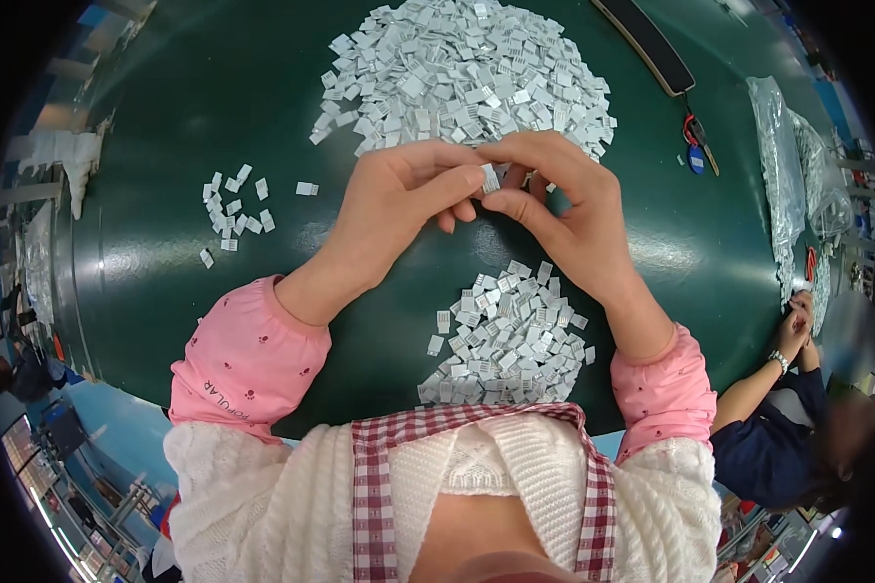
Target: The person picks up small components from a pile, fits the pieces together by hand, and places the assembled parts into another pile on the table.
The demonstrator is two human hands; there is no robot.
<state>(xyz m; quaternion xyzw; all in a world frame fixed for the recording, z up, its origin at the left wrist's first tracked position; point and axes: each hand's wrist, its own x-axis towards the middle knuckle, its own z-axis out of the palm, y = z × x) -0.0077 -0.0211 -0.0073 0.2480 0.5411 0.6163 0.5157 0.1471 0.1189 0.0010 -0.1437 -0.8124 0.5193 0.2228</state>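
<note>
Green bench (214,321) carries a big far heap of small white tags (467,73), a near pile (510,340) and a few at left (235,204). Left hand (399,199) and right hand (554,199) together pinch one tag (491,179) above the bench centre, seemingly checking it; dropping it on a pile looks next
</note>
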